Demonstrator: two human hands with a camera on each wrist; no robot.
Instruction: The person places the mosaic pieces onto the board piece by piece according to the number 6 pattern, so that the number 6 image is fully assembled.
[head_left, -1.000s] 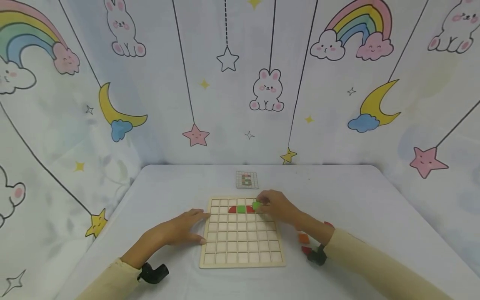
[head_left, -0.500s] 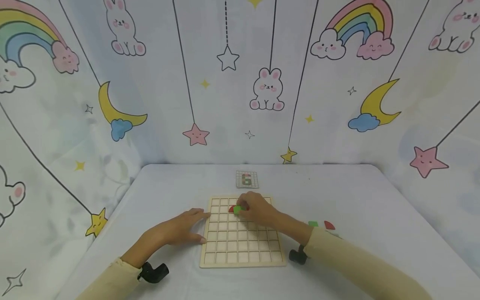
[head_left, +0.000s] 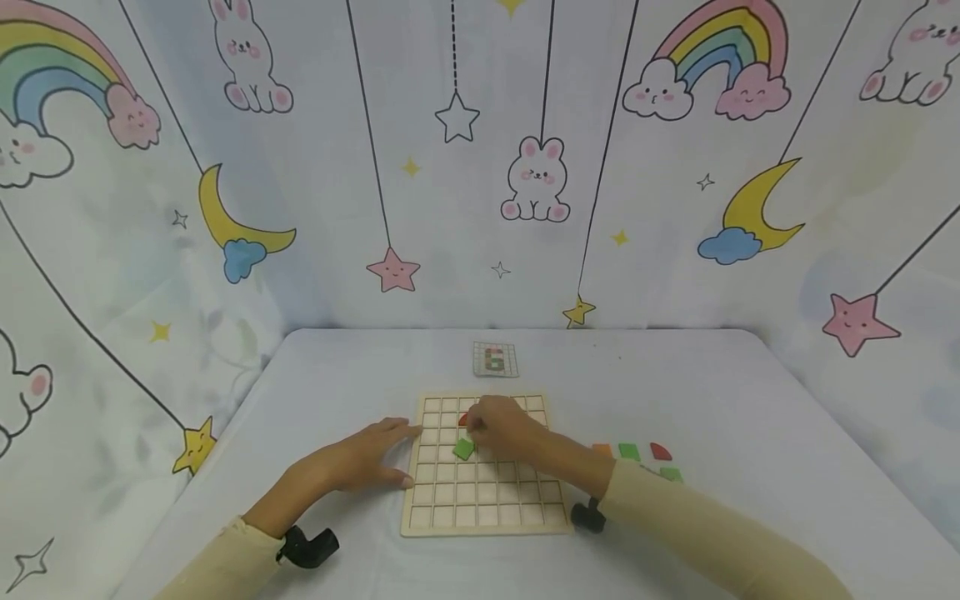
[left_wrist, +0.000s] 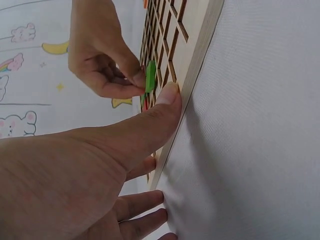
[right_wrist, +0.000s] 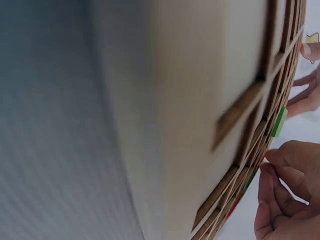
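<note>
A wooden grid board [head_left: 487,531] lies on the white table. My left hand [head_left: 367,454] rests at its left edge, thumb on the rim and fingers spread. Over the upper rows is my right hand [head_left: 506,427], fingers curled and tips close together. Beside those fingertips a red quarter-circle piece [head_left: 462,421] shows in part; whether they pinch it I cannot tell. A green square piece [head_left: 463,449] lies turned askew across the grid lines. In the right wrist view this green piece [right_wrist: 280,122] stands apart from the fingertips. The right hand hides the other pieces in the head view.
Right of the board lie an orange piece [head_left: 602,450], a green square [head_left: 629,452], a red quarter-circle [head_left: 661,452] and another green piece [head_left: 671,474]. A card with a pattern [head_left: 495,360] lies behind the board. A printed curtain stands behind the table.
My right hand has moved left across the board. The green square it held is now out of its fingers, lower on the grid. My left hand has stayed in place.
</note>
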